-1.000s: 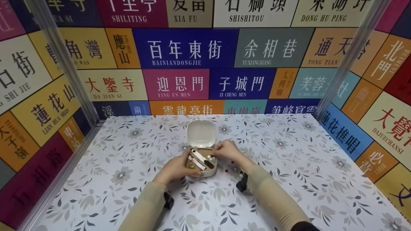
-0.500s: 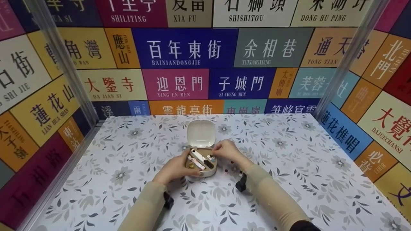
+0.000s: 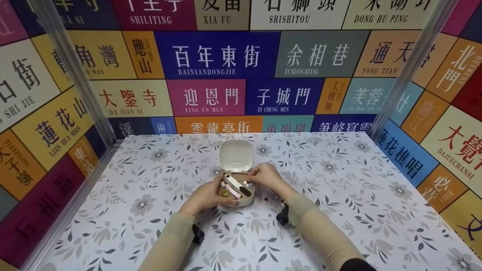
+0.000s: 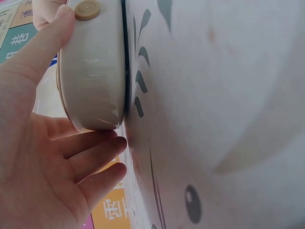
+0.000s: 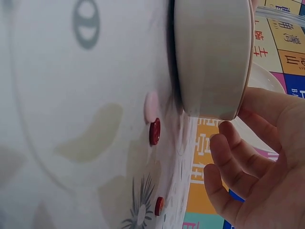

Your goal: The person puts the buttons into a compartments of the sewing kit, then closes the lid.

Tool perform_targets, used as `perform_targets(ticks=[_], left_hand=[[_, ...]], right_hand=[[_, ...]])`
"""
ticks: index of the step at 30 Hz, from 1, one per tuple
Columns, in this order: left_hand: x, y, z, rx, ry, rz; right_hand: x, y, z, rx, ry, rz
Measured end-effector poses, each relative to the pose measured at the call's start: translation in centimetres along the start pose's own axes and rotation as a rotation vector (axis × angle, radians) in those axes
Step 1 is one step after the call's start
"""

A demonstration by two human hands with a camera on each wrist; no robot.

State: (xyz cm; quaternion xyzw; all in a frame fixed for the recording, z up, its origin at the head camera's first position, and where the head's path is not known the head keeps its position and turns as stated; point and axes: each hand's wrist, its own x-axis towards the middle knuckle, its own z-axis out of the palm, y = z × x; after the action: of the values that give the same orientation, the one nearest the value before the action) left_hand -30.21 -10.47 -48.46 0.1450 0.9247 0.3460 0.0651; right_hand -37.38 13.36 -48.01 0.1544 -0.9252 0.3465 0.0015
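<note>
The left hand [image 3: 205,195] holds the open sewing kit box [image 3: 236,190] below the "YING EN MEN" sign [image 3: 206,98]; the right hand [image 3: 266,176] pinches over its far-right corner, buttons [image 5: 154,131] just beside.

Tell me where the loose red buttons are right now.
In the head view, the red buttons lie on the floral tablecloth just right of the open case, beside the right hand; the right wrist view shows two.
</note>
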Motion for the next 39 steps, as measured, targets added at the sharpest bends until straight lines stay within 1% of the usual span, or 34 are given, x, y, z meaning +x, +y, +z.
perform_targets(ticks=[6,11,16,19,22,24,28,35,39], left_hand=[[0.1,0.0,-0.1,0.001,-0.003,-0.005],[0.0,-0.1,0.1,-0.014,-0.004,-0.018],[0.0,-0.1,0.2,-0.032,-0.002,-0.017],[0.0,-0.1,0.2,-0.016,0.004,0.002],[0.1,0.0,0.1,-0.004,0.010,0.005],[0.1,0.0,-0.1,-0.013,0.010,0.003],[0.2,0.0,-0.1,-0.047,0.008,-0.005],[0.2,-0.2,0.1,-0.052,0.005,0.002],[0.2,-0.2,0.2,-0.060,0.001,0.003]], right_hand=[[0.0,-0.1,0.0,0.014,0.006,0.014],[-0.2,-0.1,0.0,0.026,0.019,-0.013],[-0.5,0.1,-0.2,0.066,0.028,-0.025],[-0.7,0.3,-0.6,0.095,0.026,-0.027],[-0.8,0.4,-1.2,0.117,0.026,-0.039],[-0.8,0.6,-1.7,0.119,0.033,-0.043],[-1.2,1.1,-2.7,0.121,0.044,-0.008],[-1.8,2.6,-3.9,0.132,0.026,0.036],[-2.1,3.5,-4.2,0.142,0.020,0.080]])
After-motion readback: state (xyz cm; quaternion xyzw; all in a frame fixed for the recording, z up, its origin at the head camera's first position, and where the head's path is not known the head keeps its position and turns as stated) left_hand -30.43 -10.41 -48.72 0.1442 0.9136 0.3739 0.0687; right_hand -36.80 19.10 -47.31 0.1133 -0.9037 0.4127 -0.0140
